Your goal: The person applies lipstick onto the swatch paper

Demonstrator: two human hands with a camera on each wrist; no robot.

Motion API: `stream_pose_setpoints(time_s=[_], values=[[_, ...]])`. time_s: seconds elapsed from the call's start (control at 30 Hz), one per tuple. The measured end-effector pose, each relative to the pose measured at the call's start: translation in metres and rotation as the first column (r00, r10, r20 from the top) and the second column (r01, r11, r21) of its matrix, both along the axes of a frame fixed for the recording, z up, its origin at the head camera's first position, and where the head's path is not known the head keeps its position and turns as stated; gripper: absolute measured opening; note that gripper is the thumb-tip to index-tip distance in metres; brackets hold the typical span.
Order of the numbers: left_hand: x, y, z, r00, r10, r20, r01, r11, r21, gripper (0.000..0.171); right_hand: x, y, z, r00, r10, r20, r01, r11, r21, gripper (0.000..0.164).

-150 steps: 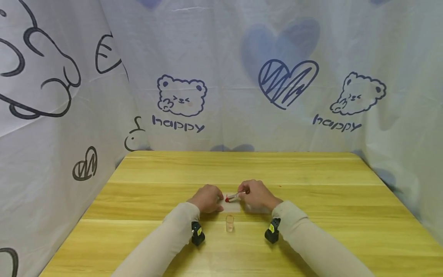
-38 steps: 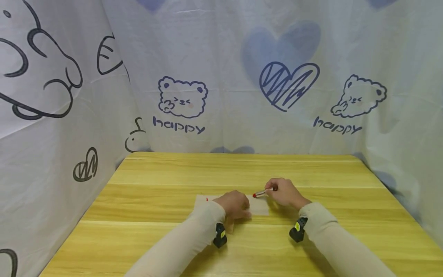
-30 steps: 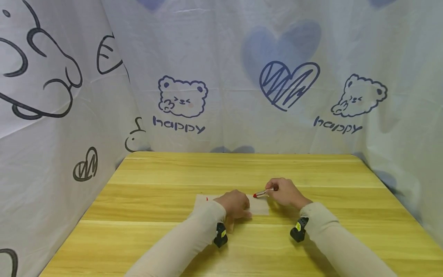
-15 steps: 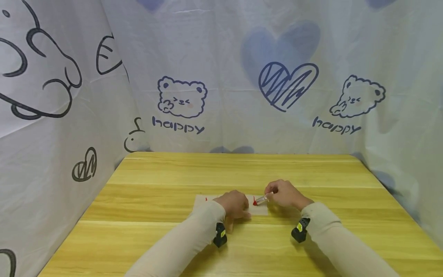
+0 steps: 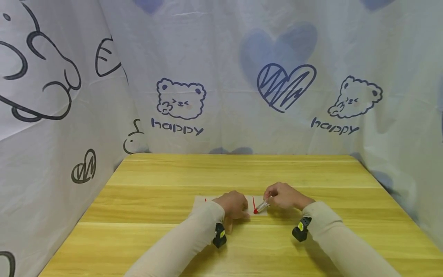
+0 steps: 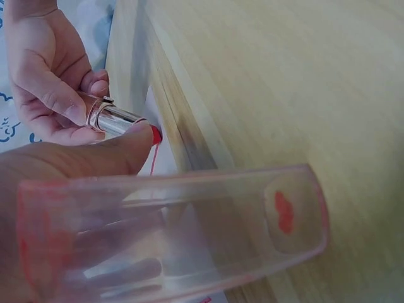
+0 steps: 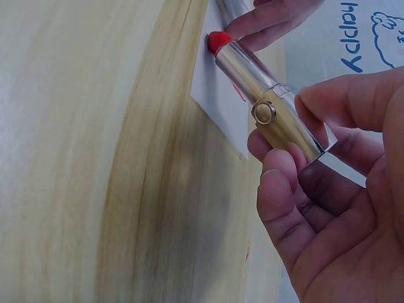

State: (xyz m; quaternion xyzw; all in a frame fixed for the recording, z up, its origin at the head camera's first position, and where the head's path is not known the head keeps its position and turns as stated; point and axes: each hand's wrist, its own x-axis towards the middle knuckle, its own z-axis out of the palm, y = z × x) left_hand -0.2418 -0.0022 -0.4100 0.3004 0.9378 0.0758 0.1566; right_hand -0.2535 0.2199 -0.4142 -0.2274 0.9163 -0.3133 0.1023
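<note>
My right hand (image 5: 285, 195) pinches a gold lipstick (image 7: 268, 95) between thumb and fingers. The lipstick's red tip (image 7: 219, 41) rests on a strip of white paper (image 5: 261, 211), at the lower end of a red line (image 5: 253, 202). My left hand (image 5: 233, 206) rests on the paper, its fingers partly hidden in the head view. Near that hand stands a clear, pink-tinted cap (image 6: 170, 233) with a red smear inside its end. It is mostly hidden behind the hand and sleeve in the head view.
The wooden table (image 5: 166, 173) stretches around the paper. Another red mark (image 5: 205, 200) shows at the paper's left end. A printed white curtain (image 5: 225, 77) hangs behind the table. Each wrist carries a small black camera (image 5: 219, 235).
Both hands have shifted right along the paper since the earliest frame. In the last second the lipstick tip has moved toward the near edge, and a red line now trails behind it.
</note>
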Motion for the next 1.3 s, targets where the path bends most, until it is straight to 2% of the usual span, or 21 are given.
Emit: stream_pose_setpoints(time_s=[0.3, 0.47, 0.67, 0.8, 0.93, 1.07, 1.2, 1.3], values=[[-0.002, -0.001, -0.005, 1.0, -0.001, 0.008, 0.0, 1.0, 0.006, 0.029, 0.001, 0.002, 0.002, 1.0, 0.021, -0.022, -0.021, 0.999, -0.027, 0.007], [-0.003, -0.004, -0.006, 1.0, 0.015, 0.019, -0.016, 0.999, 0.045, 0.035, 0.002, 0.003, 0.005, 1.0, 0.003, -0.031, -0.005, 0.999, -0.05, 0.007], [-0.005, -0.015, -0.004, 0.999, 0.045, -0.007, -0.043, 0.987, 0.153, 0.041, 0.007, 0.001, 0.008, 0.994, -0.113, -0.009, 0.112, 0.988, -0.108, 0.009], [-0.004, -0.026, -0.003, 0.998, 0.062, -0.007, -0.057, 0.955, 0.289, 0.041, 0.012, -0.003, 0.007, 0.979, -0.204, 0.022, 0.204, 0.96, -0.193, 0.01], [0.003, -0.035, -0.001, 0.996, 0.084, 0.042, -0.094, 0.891, 0.445, 0.041, 0.02, -0.008, 0.006, 0.968, -0.247, 0.05, 0.25, 0.915, -0.316, 0.012], [0.015, -0.038, 0.004, 0.983, 0.127, 0.133, -0.181, 0.793, 0.582, 0.038, 0.029, -0.017, 0.007, 0.962, -0.257, 0.09, 0.269, 0.838, -0.476, 0.017], [0.026, -0.037, 0.004, 0.952, 0.169, 0.255, -0.303, 0.646, 0.701, 0.035, 0.039, -0.029, 0.008, 0.953, -0.247, 0.173, 0.3, 0.717, -0.629, 0.021], [0.034, -0.035, 0.002, 0.917, 0.181, 0.356, -0.398, 0.499, 0.77, 0.036, 0.047, -0.041, 0.01, 0.947, -0.2, 0.252, 0.322, 0.605, -0.728, 0.016]])
